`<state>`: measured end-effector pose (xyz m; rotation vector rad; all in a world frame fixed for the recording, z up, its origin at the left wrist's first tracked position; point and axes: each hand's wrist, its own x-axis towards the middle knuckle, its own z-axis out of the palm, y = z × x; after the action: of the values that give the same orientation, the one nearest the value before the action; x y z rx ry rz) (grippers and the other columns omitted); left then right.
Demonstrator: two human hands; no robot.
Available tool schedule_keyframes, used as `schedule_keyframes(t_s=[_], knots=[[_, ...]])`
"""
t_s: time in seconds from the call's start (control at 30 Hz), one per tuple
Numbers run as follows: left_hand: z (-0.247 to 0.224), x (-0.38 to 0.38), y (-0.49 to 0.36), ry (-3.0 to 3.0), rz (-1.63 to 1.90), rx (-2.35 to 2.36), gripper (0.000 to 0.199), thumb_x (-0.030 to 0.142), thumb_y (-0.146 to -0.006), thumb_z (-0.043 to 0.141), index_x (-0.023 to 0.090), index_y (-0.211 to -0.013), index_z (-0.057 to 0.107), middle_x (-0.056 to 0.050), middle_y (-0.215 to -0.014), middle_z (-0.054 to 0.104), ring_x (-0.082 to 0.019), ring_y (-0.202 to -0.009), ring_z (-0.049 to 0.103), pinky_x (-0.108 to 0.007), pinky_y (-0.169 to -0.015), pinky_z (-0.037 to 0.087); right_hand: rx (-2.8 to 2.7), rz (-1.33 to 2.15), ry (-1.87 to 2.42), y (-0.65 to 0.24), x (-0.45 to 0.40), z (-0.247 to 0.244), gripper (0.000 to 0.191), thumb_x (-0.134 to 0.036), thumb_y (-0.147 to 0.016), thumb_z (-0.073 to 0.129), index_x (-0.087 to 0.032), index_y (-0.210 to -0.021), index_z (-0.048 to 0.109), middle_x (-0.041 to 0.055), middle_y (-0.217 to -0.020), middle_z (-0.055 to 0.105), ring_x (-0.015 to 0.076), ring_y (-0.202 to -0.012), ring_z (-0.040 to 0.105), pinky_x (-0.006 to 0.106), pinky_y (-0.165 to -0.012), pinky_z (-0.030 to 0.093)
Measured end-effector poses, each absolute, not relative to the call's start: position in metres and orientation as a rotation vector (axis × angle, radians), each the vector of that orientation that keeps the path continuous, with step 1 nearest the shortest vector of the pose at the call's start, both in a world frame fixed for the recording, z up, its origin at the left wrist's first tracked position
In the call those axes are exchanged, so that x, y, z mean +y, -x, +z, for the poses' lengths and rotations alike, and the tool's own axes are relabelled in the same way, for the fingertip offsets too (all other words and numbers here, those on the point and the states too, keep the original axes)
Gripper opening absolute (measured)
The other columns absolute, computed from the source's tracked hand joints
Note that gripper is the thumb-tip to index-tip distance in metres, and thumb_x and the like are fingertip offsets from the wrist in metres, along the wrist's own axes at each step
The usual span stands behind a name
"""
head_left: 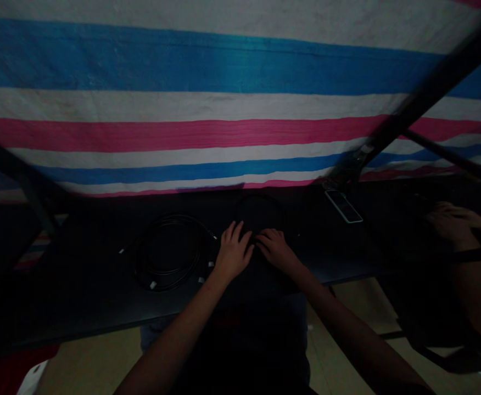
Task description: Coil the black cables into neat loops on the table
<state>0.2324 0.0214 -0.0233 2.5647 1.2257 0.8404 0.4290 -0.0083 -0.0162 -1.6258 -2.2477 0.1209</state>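
Observation:
My left hand (233,251) rests palm down over the dark table, its fingers spread and the thumb towards the right. Close beside it, my right hand (277,248) points left with bent fingers drawn together; whatever lies under its fingertips is lost in the dark. A thin black cable (261,197) arcs in a loop just beyond both hands, and its near part is hidden by them. Left of my left hand lies a coil of black cable (170,218) with several light-coloured tips and tags around it.
A phone (345,207) lies on the black table (100,299) near a dark slanted post (413,104). Striped sheeting (224,66) hangs behind the table. At the right, another person's hands (454,222) are over the same table. A red and white object (34,378) stands at lower left.

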Motion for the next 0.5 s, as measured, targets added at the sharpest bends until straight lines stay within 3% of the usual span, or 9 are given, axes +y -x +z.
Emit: schedule_keyframes(t_s=[0.17,0.33,0.5], knots=[[-0.025,0.022,-0.233,-2.609,0.679,1.235,0.03,0.027,-0.098,0.056,0.021,-0.126,0.064,-0.014,-0.142,0.056,-0.038,-0.143,0.038,-0.057,-0.113,0.04,-1.999,-0.027,1.72,-0.443,-0.021,-0.025,0.023,-0.028,-0.097,0.059,-0.019,-0.116,0.069,0.0145,-0.119,0.064,0.0306,-0.112,0.058,0.048,-0.096,0.042],[-0.021,0.023,-0.235,-2.572,0.674,1.248,0.022,0.022,-0.097,0.054,0.017,-0.115,0.066,-0.017,-0.146,0.051,-0.038,-0.148,0.033,-0.057,-0.115,0.037,-1.66,-0.112,1.884,-0.47,-0.052,-0.036,0.026,-0.031,-0.099,0.05,-0.015,-0.105,0.069,0.0159,-0.098,0.066,0.0307,-0.092,0.061,0.047,-0.083,0.048],[-0.014,0.022,-0.238,-2.568,0.585,1.104,0.024,0.04,-0.094,0.061,0.018,-0.103,0.066,-0.017,-0.146,0.053,-0.039,-0.148,0.032,-0.063,-0.117,0.03,-1.558,-0.031,1.892,-0.473,-0.053,-0.042,0.028,-0.034,-0.096,0.052,-0.015,-0.111,0.066,0.0144,-0.1,0.067,0.0289,-0.092,0.063,0.044,-0.084,0.051]])
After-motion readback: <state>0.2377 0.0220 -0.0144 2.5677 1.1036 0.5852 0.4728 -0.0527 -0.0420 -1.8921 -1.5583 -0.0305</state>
